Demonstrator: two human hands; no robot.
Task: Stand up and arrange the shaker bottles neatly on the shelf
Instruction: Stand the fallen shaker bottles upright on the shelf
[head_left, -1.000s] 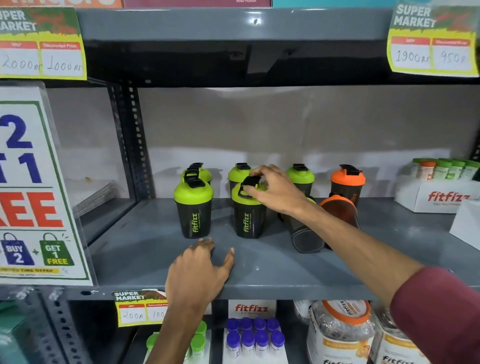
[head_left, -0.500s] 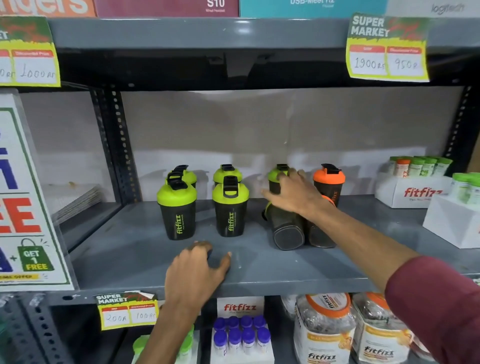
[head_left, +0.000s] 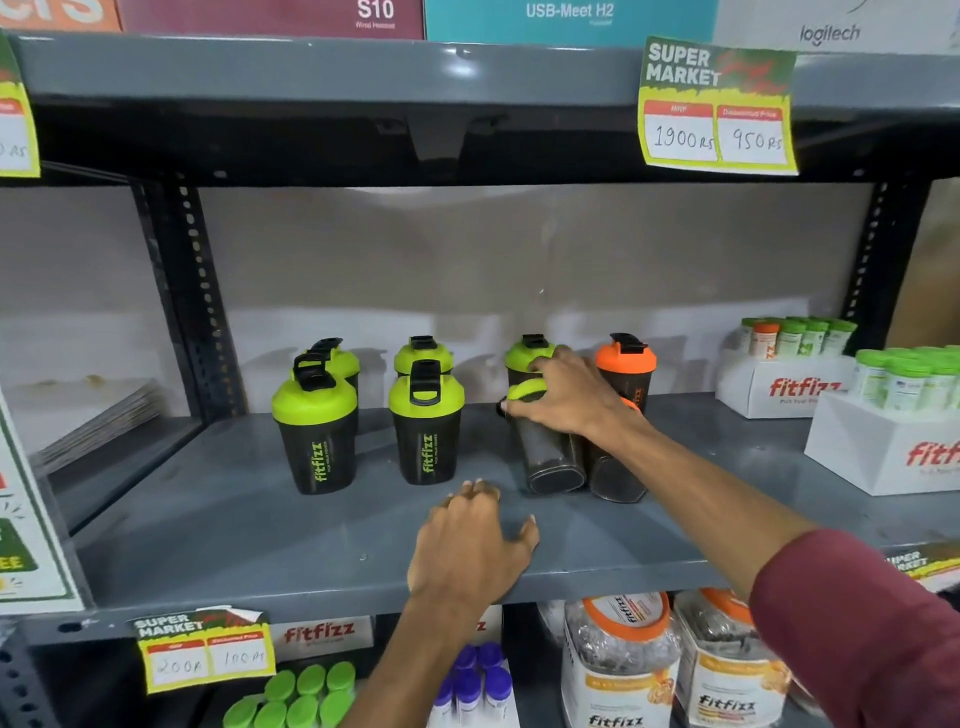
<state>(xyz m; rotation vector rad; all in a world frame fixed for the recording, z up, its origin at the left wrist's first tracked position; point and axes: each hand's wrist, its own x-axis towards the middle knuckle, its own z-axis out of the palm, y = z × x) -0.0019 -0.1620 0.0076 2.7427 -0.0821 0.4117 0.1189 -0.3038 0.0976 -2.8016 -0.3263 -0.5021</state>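
Grey painted metal forms the shelf (head_left: 218, 530), its surface smooth and faintly glossy. Four shaker bottles with lime-green domed lids stand upright on its left part, two in front (head_left: 316, 434) (head_left: 426, 426) and two just behind, their dark tapered bodies printed with green lettering. Further right, a green-lidded bottle (head_left: 522, 353) and an orange-lidded bottle (head_left: 626, 366) stand at the back. In front of these, two dark translucent bottles lie on their sides with flat bases toward the camera. The right hand (head_left: 569, 397) is curled over the lid end of the fallen green-lidded bottle (head_left: 553, 457), grasping it. The fallen orange-lidded bottle (head_left: 615, 475) lies touching it. The left hand (head_left: 470, 551) rests flat and unclenched at the shelf's front edge, holding nothing.
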